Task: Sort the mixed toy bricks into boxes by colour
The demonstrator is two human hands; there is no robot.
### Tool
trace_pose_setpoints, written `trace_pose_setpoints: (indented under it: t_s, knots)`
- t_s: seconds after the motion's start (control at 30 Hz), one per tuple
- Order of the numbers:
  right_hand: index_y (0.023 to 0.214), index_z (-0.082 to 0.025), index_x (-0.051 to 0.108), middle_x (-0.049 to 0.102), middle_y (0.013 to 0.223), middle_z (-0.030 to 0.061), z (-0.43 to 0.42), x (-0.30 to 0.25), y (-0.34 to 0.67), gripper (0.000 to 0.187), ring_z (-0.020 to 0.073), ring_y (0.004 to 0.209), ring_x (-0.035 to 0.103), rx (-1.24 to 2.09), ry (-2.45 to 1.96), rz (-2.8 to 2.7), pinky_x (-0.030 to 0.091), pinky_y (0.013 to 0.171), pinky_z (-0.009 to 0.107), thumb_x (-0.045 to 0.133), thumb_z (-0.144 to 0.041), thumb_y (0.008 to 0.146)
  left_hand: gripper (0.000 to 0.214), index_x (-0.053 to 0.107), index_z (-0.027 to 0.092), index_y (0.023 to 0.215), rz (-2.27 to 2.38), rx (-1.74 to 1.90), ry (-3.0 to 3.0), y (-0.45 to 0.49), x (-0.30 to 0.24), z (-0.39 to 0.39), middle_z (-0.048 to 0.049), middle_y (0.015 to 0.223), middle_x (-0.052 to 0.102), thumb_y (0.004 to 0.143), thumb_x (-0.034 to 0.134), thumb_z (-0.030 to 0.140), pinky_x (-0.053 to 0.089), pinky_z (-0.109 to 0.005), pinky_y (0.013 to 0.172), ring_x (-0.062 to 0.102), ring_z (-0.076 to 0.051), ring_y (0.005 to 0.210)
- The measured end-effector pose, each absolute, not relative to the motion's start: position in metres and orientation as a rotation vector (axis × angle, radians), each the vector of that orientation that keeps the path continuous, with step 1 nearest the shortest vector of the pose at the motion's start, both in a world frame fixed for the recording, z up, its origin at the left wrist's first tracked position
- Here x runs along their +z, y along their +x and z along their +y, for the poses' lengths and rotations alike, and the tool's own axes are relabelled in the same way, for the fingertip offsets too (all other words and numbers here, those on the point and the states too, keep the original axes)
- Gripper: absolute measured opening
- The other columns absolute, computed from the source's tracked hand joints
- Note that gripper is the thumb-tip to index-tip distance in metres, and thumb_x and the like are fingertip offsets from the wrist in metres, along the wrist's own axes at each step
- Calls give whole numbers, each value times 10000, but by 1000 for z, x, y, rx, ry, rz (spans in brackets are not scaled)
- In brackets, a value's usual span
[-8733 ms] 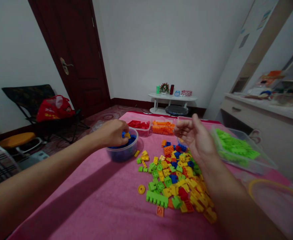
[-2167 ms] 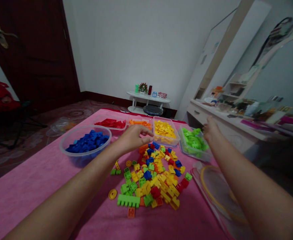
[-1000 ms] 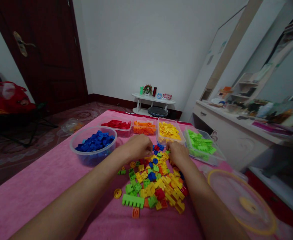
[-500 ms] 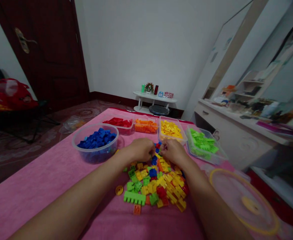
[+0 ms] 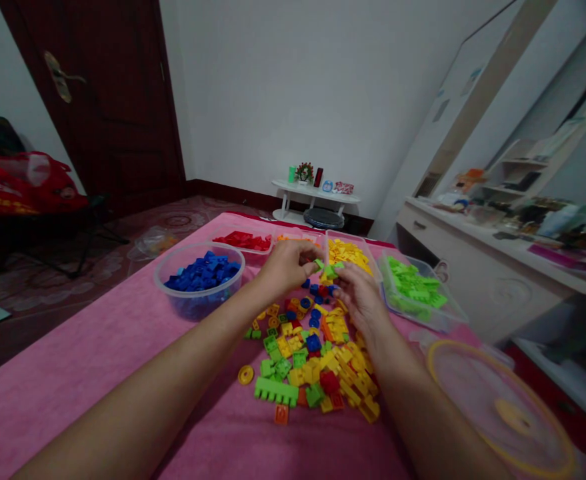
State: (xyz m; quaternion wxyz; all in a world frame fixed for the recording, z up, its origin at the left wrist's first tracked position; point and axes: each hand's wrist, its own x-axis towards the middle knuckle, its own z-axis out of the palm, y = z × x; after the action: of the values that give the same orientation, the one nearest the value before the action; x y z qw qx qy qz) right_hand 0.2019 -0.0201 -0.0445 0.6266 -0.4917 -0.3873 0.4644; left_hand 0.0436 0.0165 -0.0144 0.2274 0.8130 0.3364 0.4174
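Green toy bricks are up between my two hands, above the far end of a mixed pile of toy bricks. My left hand pinches a green brick between thumb and fingertips. Facing it, my right hand has its thumb and index finger closed on another green brick. Whether the green bricks are joined, I cannot tell. Below the hands lie yellow, green, blue, red and orange pieces. A long green brick, a yellow ring-like piece and an orange brick lie at the near edge.
A round tub of blue bricks stands at left. Behind are boxes of red bricks, orange bricks and yellow bricks. A box of green bricks is at right, near a round yellow-rimmed lid. Pink cloth covers the table.
Both hands have risen from the far end of the pile, and green bricks now show between their fingertips. The whole view has shifted slightly, moving the scene a little to the right.
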Motion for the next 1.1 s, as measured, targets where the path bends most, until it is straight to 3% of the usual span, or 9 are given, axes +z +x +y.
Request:
trace_pose_setpoints:
  t_s: [0.23, 0.37, 0.5, 0.67, 0.87, 0.93, 1.1]
  knots:
    - [852, -179, 531, 602, 607, -22, -31, -41, 178, 152, 123, 499, 572, 1622, -803, -533, 420, 377, 201, 547, -277, 737, 268, 713, 183, 910, 787, 1162, 2352, 46, -10, 6, -45, 899, 700, 703, 560, 110, 490, -234, 701, 625, -136, 790]
    - [794, -193, 509, 554, 528, -43, -33, -38, 172, 160, 102, 431, 536, 1623, -826, -391, 344, 324, 157, 576, -331, 746, 263, 712, 193, 928, 737, 1098, 2449, 45, -10, 5, -48, 919, 698, 708, 576, 145, 489, -261, 754, 623, -155, 842]
    - [775, -187, 496, 539, 539, -60, -31, -45, 172, 166, 56, 415, 489, 1602, -846, -428, 252, 311, 111, 618, -172, 663, 284, 713, 178, 922, 786, 1093, 2437, 41, -1, 3, -54, 928, 698, 695, 555, 110, 486, -276, 791, 621, -160, 867]
    - [829, -176, 526, 542, 594, -53, -40, -50, 161, 206, 33, 397, 416, 1503, -1043, -1025, 201, 320, 127, 619, -202, 647, 255, 712, 173, 912, 864, 1234, 2286, 27, 13, 6, -53, 909, 703, 729, 540, 129, 499, -258, 749, 633, -138, 812]
    - [922, -149, 652, 624, 730, -12, -64, -30, 145, 267, 65, 569, 505, 1718, -1069, -2156, 375, 511, 167, 604, -192, 663, 226, 713, 152, 887, 955, 1327, 2179, 13, 20, 16, -50, 853, 709, 741, 540, 147, 501, -248, 713, 629, -123, 744]
    - [946, -158, 669, 650, 799, 1, -62, -29, 150, 286, 84, 617, 529, 1602, -1134, -2337, 392, 550, 182, 581, -199, 677, 223, 714, 147, 871, 952, 1347, 2176, 12, 20, 17, -51, 845, 710, 740, 534, 144, 497, -245, 716, 629, -123, 746]
    - [870, -195, 696, 682, 829, 18, -46, -40, 163, 249, 151, 729, 591, 749, -1507, -2290, 415, 653, 236, 517, -178, 697, 223, 712, 142, 868, 923, 1320, 2173, 13, 21, 16, -46, 829, 710, 734, 533, 138, 489, -231, 681, 630, -124, 738]
